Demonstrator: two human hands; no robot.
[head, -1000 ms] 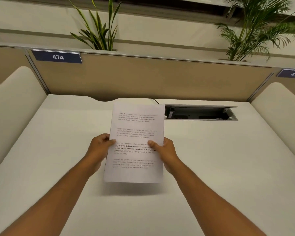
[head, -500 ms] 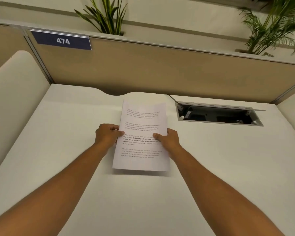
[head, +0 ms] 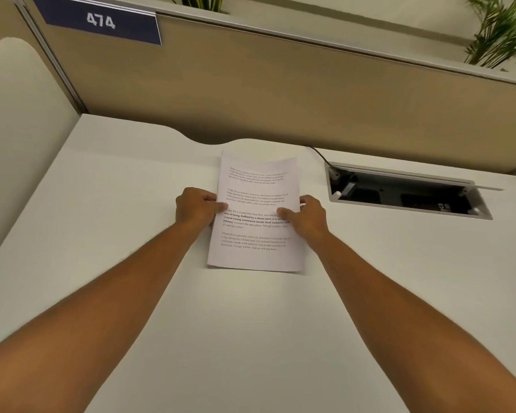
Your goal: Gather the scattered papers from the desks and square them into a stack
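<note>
A stack of white printed papers [head: 255, 251] is held over the middle of the white desk [head: 116, 204], its lower edge close to the desk surface. My left hand [head: 195, 208] grips the stack's left edge, thumb on top of the sheet. My right hand [head: 309, 217] grips the right edge the same way. The top sheet shows several paragraphs of text, one in bold. The sheets look aligned; how many lie under the top one is hidden.
An open cable tray [head: 405, 190] is sunk into the desk at the right rear, with a cord running to it. A tan partition [head: 280, 93] with a blue "474" label [head: 100, 20] closes off the back. A cream side panel [head: 21, 138] stands at the left. Plants sit above the partition.
Both hands have carried the papers forward and lower toward the desk. The view has tilted down and moved closer to the partition.
</note>
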